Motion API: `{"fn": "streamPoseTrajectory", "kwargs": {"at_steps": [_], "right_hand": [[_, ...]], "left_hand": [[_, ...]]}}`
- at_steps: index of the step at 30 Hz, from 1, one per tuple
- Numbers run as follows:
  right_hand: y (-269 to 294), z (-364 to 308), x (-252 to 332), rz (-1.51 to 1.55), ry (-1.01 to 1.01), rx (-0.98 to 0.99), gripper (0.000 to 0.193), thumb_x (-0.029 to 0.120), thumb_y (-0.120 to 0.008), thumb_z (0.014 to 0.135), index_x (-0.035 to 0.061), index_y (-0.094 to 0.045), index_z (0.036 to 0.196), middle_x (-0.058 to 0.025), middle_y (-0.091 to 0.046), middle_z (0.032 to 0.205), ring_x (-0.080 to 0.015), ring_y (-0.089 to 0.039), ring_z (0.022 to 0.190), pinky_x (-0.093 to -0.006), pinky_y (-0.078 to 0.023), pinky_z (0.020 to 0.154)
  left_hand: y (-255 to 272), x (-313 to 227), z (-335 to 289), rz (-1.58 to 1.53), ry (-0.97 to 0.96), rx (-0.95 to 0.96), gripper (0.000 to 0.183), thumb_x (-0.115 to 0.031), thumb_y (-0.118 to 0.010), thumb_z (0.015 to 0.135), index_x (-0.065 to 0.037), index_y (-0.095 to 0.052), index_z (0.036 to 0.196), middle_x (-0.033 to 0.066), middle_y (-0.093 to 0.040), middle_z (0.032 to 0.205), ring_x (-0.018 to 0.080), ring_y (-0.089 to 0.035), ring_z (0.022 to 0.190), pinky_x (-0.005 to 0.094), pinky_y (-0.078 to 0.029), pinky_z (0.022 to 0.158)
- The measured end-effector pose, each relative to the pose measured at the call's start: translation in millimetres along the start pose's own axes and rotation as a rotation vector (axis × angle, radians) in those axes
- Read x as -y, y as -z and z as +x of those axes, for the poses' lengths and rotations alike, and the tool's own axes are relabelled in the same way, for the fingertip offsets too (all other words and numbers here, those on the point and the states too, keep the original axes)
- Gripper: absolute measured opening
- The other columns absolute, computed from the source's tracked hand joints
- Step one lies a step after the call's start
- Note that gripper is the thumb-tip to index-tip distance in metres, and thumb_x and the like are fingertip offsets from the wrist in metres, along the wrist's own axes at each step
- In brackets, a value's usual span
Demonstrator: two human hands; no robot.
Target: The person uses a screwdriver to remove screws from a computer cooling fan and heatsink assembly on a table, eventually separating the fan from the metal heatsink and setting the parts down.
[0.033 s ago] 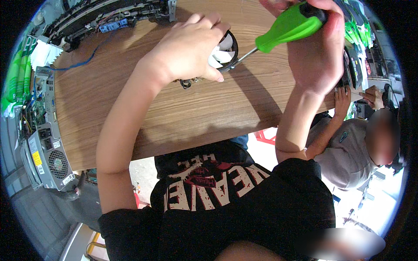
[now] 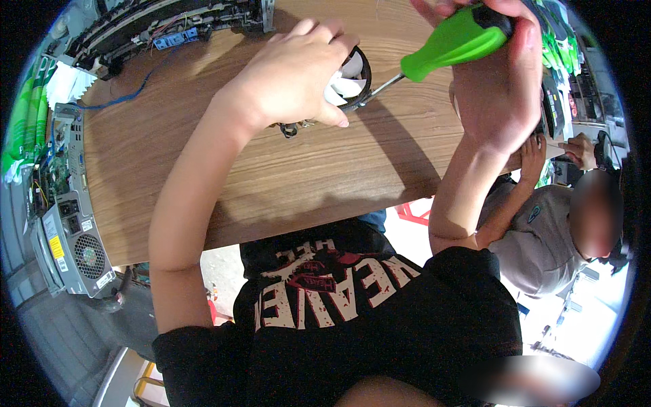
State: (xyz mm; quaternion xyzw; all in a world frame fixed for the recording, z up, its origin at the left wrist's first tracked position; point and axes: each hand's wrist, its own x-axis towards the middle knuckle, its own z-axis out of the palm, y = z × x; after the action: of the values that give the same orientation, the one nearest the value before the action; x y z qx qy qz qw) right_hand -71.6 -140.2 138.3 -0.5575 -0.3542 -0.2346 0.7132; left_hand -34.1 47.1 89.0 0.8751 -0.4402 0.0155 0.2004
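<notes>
Over the table, my left hand (image 2: 288, 78) curls around a cooling fan (image 2: 351, 88) with white blades and a dark round frame. Its fingers and palm cover the fan's left side. My right hand (image 2: 498, 95) is closed around the handle of a green-and-black screwdriver (image 2: 451, 44), which slants down to the left. The screwdriver's tip meets the fan's rim on its near right side; any screw there is too small to make out. A dark cable loop (image 2: 289, 130) pokes out below my left hand.
The wooden table (image 2: 305, 169) lies beneath my hands. A long dark machine part (image 2: 169, 30) sits at the far left. Along the left edge stands an opened grey computer case (image 2: 78, 244), near a blue cable (image 2: 129, 97). A co-worker (image 2: 536, 224) in grey works at the right.
My right hand and the screwdriver handle have shifted slightly to the right, with the wrist turned a little. The fan and my left hand keep their place.
</notes>
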Motion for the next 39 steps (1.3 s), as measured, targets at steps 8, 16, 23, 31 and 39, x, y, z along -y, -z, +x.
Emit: {"fn": "streamPoseTrajectory", "kwargs": {"at_steps": [8,16,23,31,39], "right_hand": [[-11,-8,5,-0.013,-0.029,-0.330,0.018,0.027,-0.033,0.099,0.0134,-0.044,0.094,-0.0027,-0.046,0.078,-0.0140,-0.043,0.059,-0.0290,-0.037,0.051],[19,3,-6,0.269,-0.098,-0.140,0.018,0.027,-0.030,0.098,0.0149,-0.042,0.091,-0.0010,-0.045,0.071,-0.0109,-0.036,0.047,-0.0244,-0.031,0.039],[16,35,-25,0.675,-0.218,0.720,0.027,0.043,-0.043,0.097,0.0171,-0.051,0.098,-0.0009,-0.053,0.076,-0.0087,-0.048,0.053,-0.0215,-0.037,0.043],[-15,36,-15,0.966,-0.297,1.276,0.030,0.042,-0.066,0.088,0.0129,-0.061,0.086,0.0025,-0.056,0.063,-0.0035,-0.052,0.050,-0.0197,-0.027,0.035],[17,28,-4,0.413,-0.193,0.544,0.034,0.045,-0.042,0.098,0.0116,-0.052,0.101,-0.0044,-0.053,0.083,-0.0162,-0.057,0.078,-0.0350,-0.048,0.070]], "left_hand": [[15,-7,10,-0.014,0.005,0.157,0.069,-0.033,-0.076,0.073,0.005,-0.046,0.122,0.0180,-0.044,0.121,0.0314,-0.042,0.117,0.0407,-0.038,0.100],[27,-13,4,-0.063,-0.008,0.195,0.076,-0.029,-0.077,0.069,0.007,-0.043,0.126,0.0210,-0.045,0.120,0.0336,-0.041,0.118,0.0411,-0.037,0.103],[7,-2,14,0.089,-0.069,0.174,0.076,-0.029,-0.076,0.068,0.008,-0.042,0.125,0.0231,-0.047,0.119,0.0360,-0.044,0.117,0.0426,-0.036,0.104],[2,13,6,-0.046,-0.264,-0.088,0.076,-0.026,-0.078,0.067,-0.001,-0.046,0.131,0.0183,-0.049,0.125,0.0314,-0.045,0.119,0.0379,-0.041,0.099],[10,-2,10,-0.038,-0.168,-0.026,0.084,-0.024,-0.081,0.060,-0.002,-0.044,0.132,0.0195,-0.049,0.127,0.0344,-0.045,0.121,0.0406,-0.037,0.102]]}}
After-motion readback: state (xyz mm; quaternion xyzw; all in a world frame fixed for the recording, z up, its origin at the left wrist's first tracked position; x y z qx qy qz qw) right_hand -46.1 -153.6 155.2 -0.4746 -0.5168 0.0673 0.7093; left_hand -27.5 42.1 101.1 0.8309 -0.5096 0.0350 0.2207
